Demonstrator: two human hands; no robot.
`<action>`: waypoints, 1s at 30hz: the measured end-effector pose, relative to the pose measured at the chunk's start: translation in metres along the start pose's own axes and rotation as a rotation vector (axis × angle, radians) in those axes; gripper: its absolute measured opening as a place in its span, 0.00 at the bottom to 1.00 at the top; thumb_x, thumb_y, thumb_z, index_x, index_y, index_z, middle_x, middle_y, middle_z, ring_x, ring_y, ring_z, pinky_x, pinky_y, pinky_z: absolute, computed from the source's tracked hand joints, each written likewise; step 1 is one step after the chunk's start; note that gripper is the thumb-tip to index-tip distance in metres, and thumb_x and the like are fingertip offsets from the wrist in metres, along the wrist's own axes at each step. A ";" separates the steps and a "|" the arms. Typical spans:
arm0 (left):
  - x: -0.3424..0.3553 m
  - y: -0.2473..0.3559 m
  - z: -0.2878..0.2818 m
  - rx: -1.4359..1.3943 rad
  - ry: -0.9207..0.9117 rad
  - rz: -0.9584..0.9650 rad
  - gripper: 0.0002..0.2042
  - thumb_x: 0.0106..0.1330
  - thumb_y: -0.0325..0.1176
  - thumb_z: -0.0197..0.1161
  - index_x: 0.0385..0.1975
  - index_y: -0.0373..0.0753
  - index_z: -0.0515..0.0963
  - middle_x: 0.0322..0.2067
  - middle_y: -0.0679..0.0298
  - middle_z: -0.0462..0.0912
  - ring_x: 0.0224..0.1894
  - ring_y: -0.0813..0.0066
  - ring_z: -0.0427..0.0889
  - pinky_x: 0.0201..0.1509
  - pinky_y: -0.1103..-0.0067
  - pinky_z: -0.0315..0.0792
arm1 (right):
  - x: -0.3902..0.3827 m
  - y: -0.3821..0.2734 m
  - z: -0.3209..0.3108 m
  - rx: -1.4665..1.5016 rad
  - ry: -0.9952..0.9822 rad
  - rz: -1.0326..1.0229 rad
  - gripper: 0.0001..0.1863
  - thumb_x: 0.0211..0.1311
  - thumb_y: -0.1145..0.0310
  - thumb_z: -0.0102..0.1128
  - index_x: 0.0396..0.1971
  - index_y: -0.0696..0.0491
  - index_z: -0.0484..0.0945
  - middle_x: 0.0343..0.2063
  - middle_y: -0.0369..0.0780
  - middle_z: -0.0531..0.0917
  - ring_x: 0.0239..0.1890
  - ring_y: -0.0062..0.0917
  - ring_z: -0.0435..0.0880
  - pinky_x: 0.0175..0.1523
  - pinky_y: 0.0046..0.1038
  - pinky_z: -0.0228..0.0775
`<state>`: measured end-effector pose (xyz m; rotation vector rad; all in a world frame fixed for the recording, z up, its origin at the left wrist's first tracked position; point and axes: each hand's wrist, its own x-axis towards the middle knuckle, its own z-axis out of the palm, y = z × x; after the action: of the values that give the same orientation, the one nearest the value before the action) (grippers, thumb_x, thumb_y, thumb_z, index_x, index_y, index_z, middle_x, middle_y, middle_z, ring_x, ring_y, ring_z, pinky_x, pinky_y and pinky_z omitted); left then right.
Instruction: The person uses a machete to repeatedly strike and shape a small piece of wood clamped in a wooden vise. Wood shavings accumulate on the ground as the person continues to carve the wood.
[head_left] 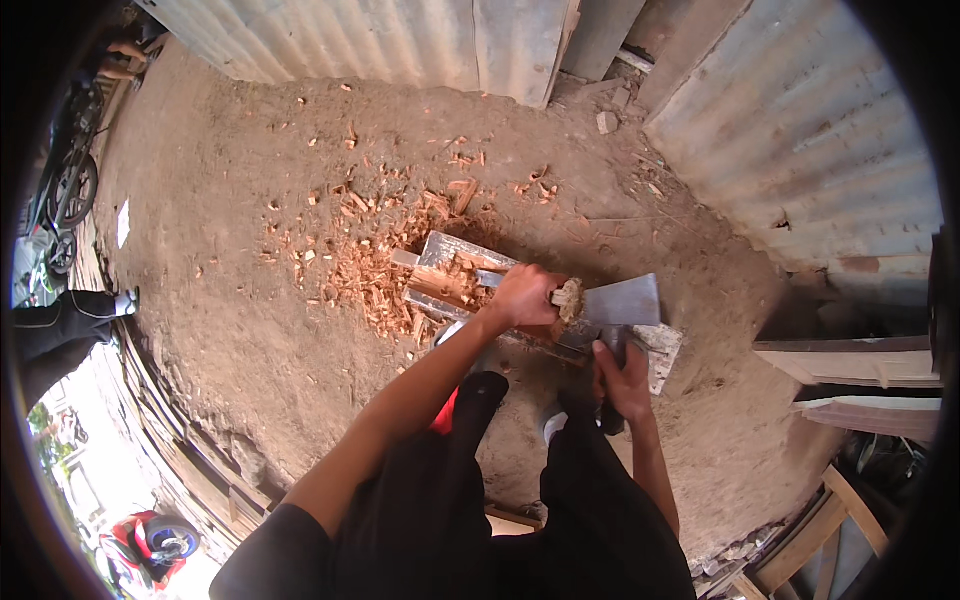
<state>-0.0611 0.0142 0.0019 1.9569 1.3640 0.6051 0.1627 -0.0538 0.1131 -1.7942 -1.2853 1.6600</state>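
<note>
My left hand [523,296] is closed round a chisel, whose metal blade [488,279] lies over a reddish wooden workpiece [445,288] and whose frayed wooden top [568,300] sticks out at the right of my fist. My right hand [625,380] grips a hatchet by its dark handle, with the broad grey head [620,298] beside the chisel's top; whether they touch I cannot tell. The workpiece rests on a weathered, pale-flecked board [662,360] on the dirt ground, with wood shavings [350,270] heaped around its left end.
Corrugated metal sheets [790,150] stand at the back and right. Planks and framed boards [850,362] are at the right. A motorbike [70,195] and another person's leg [70,310] are at the left. A red motorbike [150,545] stands at lower left.
</note>
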 end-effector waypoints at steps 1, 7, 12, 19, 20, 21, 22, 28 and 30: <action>0.000 0.001 -0.002 0.005 -0.007 -0.004 0.17 0.41 0.36 0.66 0.35 0.41 0.85 0.26 0.48 0.85 0.33 0.45 0.86 0.39 0.59 0.80 | 0.000 -0.001 -0.004 -0.029 0.081 0.000 0.18 0.75 0.59 0.62 0.31 0.58 0.73 0.15 0.36 0.76 0.13 0.21 0.75 0.18 0.27 0.66; 0.008 0.010 -0.009 -0.028 -0.025 -0.042 0.17 0.43 0.37 0.66 0.36 0.41 0.86 0.27 0.46 0.86 0.33 0.44 0.86 0.40 0.59 0.80 | 0.010 0.039 0.022 -0.097 0.196 -0.265 0.17 0.75 0.60 0.60 0.28 0.56 0.71 0.15 0.37 0.74 0.12 0.21 0.73 0.17 0.27 0.65; 0.001 -0.002 -0.007 0.028 -0.042 -0.039 0.25 0.42 0.38 0.69 0.46 0.44 0.87 0.29 0.48 0.86 0.34 0.45 0.86 0.41 0.59 0.80 | 0.000 0.006 0.000 0.145 0.151 -0.059 0.16 0.76 0.61 0.60 0.29 0.56 0.71 0.15 0.36 0.73 0.12 0.21 0.73 0.17 0.27 0.64; 0.002 -0.006 0.007 0.081 -0.102 -0.077 0.25 0.42 0.41 0.71 0.45 0.46 0.87 0.30 0.48 0.87 0.35 0.45 0.87 0.40 0.60 0.81 | 0.009 0.019 0.011 -0.014 -0.017 -0.064 0.15 0.75 0.60 0.60 0.33 0.55 0.72 0.15 0.34 0.75 0.12 0.20 0.74 0.18 0.26 0.64; 0.002 -0.007 0.006 0.083 -0.060 -0.049 0.24 0.43 0.41 0.71 0.45 0.46 0.87 0.29 0.49 0.87 0.35 0.46 0.87 0.40 0.60 0.81 | 0.009 0.017 0.007 0.007 0.012 -0.014 0.15 0.75 0.60 0.60 0.33 0.56 0.72 0.15 0.35 0.75 0.13 0.20 0.74 0.18 0.27 0.64; 0.001 -0.008 0.005 0.086 -0.018 -0.022 0.23 0.43 0.41 0.71 0.44 0.47 0.87 0.29 0.50 0.87 0.35 0.47 0.87 0.40 0.60 0.81 | 0.007 0.014 -0.001 0.028 0.040 0.037 0.15 0.75 0.60 0.60 0.33 0.56 0.72 0.16 0.35 0.75 0.13 0.20 0.74 0.18 0.27 0.65; 0.001 -0.005 0.004 0.084 0.020 0.008 0.22 0.44 0.41 0.71 0.44 0.47 0.87 0.29 0.51 0.87 0.35 0.47 0.87 0.40 0.59 0.80 | 0.003 0.004 -0.004 0.048 0.073 0.091 0.15 0.75 0.60 0.60 0.34 0.56 0.72 0.16 0.35 0.75 0.13 0.20 0.74 0.18 0.27 0.65; 0.001 -0.004 0.008 0.104 -0.060 -0.076 0.24 0.39 0.42 0.73 0.42 0.46 0.87 0.29 0.52 0.88 0.35 0.48 0.87 0.40 0.60 0.81 | 0.007 0.015 0.021 0.122 0.044 0.017 0.15 0.76 0.61 0.60 0.36 0.58 0.72 0.15 0.36 0.74 0.12 0.21 0.73 0.17 0.27 0.65; -0.001 -0.002 0.003 0.088 -0.075 -0.080 0.25 0.37 0.42 0.74 0.42 0.46 0.87 0.29 0.52 0.88 0.35 0.48 0.87 0.41 0.60 0.81 | 0.013 0.006 -0.001 0.024 -0.083 0.047 0.15 0.76 0.62 0.60 0.33 0.57 0.70 0.16 0.36 0.73 0.12 0.21 0.72 0.17 0.27 0.65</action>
<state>-0.0604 0.0130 -0.0016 1.9630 1.4362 0.4361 0.1648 -0.0463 0.1014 -1.7709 -1.2610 1.7852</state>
